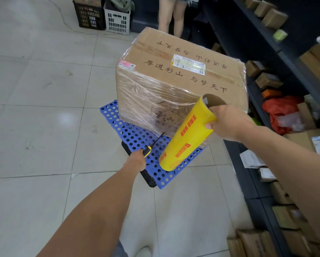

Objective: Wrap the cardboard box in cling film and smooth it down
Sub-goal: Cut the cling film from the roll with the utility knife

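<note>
Two hands share the job: our right hand (227,123) clamps the top end of the yellow cling film roll (187,134), keeping the sheet taut against the cardboard box (174,80) on the blue perforated platform (137,138). Our left hand (137,158) is closed around a yellow-handled cutter (151,145), its blade at the film, probably to sever it.

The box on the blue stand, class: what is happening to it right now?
A person is wrapping the cardboard box in cling film. The right hand holds the yellow film roll by its top end, film stretched to the box's near side. The left hand holds a yellow-and-black knife, blade toward the film. The box sits on a blue perforated platform.
</note>
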Tool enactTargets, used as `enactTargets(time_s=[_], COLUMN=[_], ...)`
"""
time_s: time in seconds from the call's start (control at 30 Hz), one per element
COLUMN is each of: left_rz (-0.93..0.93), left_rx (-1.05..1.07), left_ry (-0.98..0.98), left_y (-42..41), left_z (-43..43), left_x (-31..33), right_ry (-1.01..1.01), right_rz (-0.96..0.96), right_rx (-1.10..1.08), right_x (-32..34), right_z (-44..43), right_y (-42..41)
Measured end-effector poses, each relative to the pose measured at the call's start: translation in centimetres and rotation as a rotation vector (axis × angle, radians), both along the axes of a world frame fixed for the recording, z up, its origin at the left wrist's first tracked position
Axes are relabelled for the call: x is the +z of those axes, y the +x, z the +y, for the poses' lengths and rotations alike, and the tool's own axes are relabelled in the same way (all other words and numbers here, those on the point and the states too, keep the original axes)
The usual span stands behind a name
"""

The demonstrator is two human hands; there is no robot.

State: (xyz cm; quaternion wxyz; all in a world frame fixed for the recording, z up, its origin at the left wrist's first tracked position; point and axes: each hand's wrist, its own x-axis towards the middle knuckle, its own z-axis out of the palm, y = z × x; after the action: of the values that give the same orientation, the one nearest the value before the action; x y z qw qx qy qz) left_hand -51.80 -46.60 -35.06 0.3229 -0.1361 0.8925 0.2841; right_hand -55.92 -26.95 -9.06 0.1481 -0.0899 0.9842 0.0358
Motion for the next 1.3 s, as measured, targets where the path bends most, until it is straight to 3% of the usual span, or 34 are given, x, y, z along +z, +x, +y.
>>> enactTargets(time_s=[0.17, 0.37, 0.53, 0.83, 1.3], left_rz=[-0.037, 0.194, 0.309, 0.105, -0.104], left_rx=[0.025, 0.125, 0.150, 0.083, 0.088], left_ry=[-0.043, 0.043, 0.106, -0.016, -0.103], left_y=[1.8, 1.8, -0.1, -1.1, -1.0], left_z=[-0.8, 0.8, 2.1, 2.3, 2.6], left_x=[-1.4, -0.9, 0.7, -2.7, -4.6], right_ry=[-0.013, 0.102, 0.072, -0.028, -0.191], right_rz=[0.037, 0.055, 0.030, 0.225, 0.317], right_rx=[-0.046, -0.003, -0.010, -0.036, 0.024], right_x=[0.3, -1.1, -1.7, -3.4, -4.5], right_z=[1.0, 1.0, 1.8, 0.8, 3.2], right_y=[-0.2, 0.2, -0.3, -0.1, -1.0])
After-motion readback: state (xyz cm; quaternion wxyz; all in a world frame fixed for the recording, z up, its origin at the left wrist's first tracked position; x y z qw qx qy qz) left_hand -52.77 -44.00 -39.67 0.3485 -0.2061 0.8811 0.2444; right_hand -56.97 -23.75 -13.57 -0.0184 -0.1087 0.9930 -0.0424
